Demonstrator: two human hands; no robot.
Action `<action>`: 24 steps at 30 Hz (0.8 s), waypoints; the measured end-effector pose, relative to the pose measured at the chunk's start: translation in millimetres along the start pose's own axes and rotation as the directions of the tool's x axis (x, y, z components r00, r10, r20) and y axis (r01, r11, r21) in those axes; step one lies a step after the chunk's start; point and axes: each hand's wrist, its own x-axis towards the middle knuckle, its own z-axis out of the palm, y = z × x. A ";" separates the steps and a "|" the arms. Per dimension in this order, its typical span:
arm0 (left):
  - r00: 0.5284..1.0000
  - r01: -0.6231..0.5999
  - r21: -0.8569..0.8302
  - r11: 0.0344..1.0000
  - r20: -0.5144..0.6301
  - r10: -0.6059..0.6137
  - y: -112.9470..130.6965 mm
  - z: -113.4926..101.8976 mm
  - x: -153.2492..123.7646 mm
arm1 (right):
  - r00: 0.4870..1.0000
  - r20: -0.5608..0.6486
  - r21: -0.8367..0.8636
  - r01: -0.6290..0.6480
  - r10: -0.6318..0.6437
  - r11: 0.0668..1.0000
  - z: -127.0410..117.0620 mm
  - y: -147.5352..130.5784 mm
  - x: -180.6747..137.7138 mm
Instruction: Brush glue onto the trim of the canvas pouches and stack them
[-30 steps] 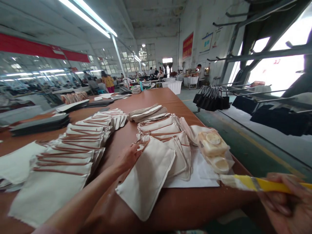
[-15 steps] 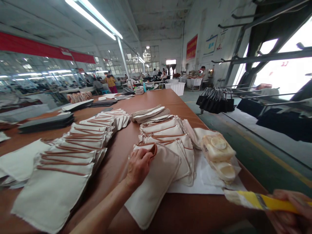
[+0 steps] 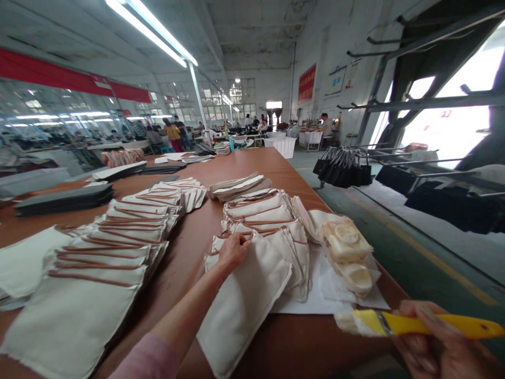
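My left hand point(image 3: 233, 249) rests on the top edge of a cream cloth pouch point(image 3: 246, 295) that lies at the front of an overlapping row of like pouches point(image 3: 264, 216). Its fingers curl over the pouch's brown-trimmed edge. My right hand point(image 3: 442, 345) at the lower right grips a yellow-handled brush point(image 3: 398, 323), whose pale bristles point left above the table's near edge. A plastic-wrapped tub of pale glue point(image 3: 347, 250) sits on white paper point(image 3: 311, 295) just right of the pouches.
A long brown table point(image 3: 244, 160) runs away from me. A second fanned row of cream pouches point(image 3: 118, 237) covers its left side, with dark grey stacks point(image 3: 65, 197) beyond. Black bags point(image 3: 341, 168) hang on a rack to the right. People work far off.
My left hand drew the front pouch toward me and now sits at its top edge. The brush in my right hand shifted left and lower. The view swung slightly.
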 end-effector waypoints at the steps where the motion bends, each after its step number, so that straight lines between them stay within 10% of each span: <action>1: 1.000 0.010 -0.008 1.000 0.007 -0.010 1.8 2.4 -0.1 | 1.000 0.010 -0.008 0.002 -0.002 1.000 2.6 0.1 -1.9; 10: 0.962 -0.123 -0.253 0.960 0.208 0.178 29.4 18.3 -43.2 | 0.994 0.086 -0.009 0.073 -0.072 0.997 35.2 1.3 -6.9; 24: 0.681 -0.008 -0.694 0.720 0.523 0.513 65.6 -7.3 -132.3 | 0.777 0.504 -0.382 0.592 -0.377 0.709 55.6 7.9 16.1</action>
